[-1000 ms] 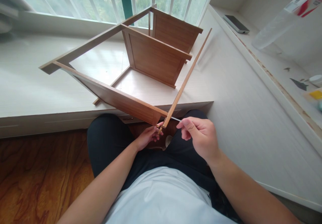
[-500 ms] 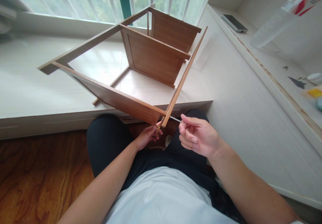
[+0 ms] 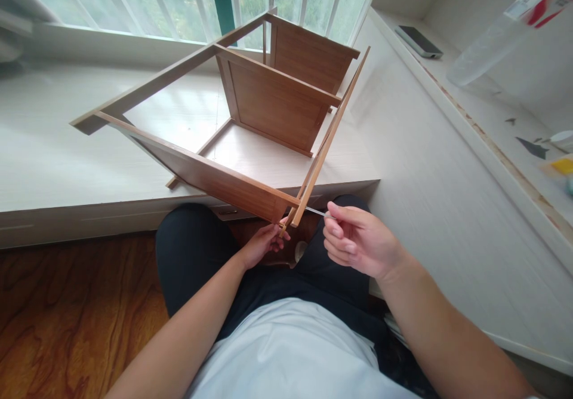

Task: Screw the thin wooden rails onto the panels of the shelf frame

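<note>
Right hand (image 3: 360,245) pinches a thin metal tool (image 3: 316,211), its tip set into the near corner of the wooden frame (image 3: 273,97), which hangs past the ledge (image 3: 54,172) over the lap. Left hand (image 3: 264,243) closes its fingers under that corner. As I judge it, a slip could gouge the slim rail (image 3: 331,130), or tip the overhanging frame off.

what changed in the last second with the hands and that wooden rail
The long thin rail swung in at its far end, from leaning right to lying against the shelf frame. The right hand turned at the wrist, fingers now curled, while gripping the thin metal tool at the corner joint. The left hand stayed holding the near corner; the frame did not move.
</note>
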Motion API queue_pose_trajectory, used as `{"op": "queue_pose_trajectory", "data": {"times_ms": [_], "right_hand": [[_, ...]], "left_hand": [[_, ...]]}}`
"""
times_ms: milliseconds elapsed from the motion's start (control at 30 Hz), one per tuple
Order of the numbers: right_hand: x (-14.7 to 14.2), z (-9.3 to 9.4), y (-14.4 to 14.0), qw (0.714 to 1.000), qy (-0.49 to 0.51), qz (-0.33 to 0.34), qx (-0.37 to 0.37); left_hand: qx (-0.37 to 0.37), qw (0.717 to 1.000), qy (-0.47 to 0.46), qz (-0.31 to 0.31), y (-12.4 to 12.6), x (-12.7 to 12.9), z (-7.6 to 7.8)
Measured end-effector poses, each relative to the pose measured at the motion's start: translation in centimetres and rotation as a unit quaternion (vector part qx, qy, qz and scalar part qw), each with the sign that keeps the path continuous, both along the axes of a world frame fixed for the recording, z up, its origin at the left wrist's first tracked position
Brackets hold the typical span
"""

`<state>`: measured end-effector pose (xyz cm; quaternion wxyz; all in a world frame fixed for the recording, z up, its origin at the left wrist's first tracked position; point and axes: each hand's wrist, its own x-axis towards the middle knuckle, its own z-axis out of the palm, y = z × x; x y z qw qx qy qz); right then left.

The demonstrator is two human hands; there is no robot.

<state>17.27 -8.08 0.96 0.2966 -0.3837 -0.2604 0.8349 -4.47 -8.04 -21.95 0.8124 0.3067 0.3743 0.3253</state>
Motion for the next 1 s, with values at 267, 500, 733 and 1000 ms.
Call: {"op": "queue_pose_trajectory", "data": {"times_ms": [267,500,733,1000], "right_hand": [[-0.6,-0.3,-0.5,0.998,0.051,-0.016,-0.022],[-0.7,-0.1,-0.6,0.992,0.093,-0.008,-0.085],[-1.2,-0.1,-1.4,0.986,0.134,-0.034,-0.092],[-0.9,0.0,-0.8,0.981,0.164,-0.013,-0.103]], "left_hand": [[0.002,1.0,0.003,0.003,0.0,0.0,0.0],[0.004,1.0,0.003,0.006,0.0,0.0,0.1],[0.004,1.0,0.0,0.006,0.0,0.0,0.0],[0.018,1.0,0.004,0.002,0.0,-0.1,0.0]]}}
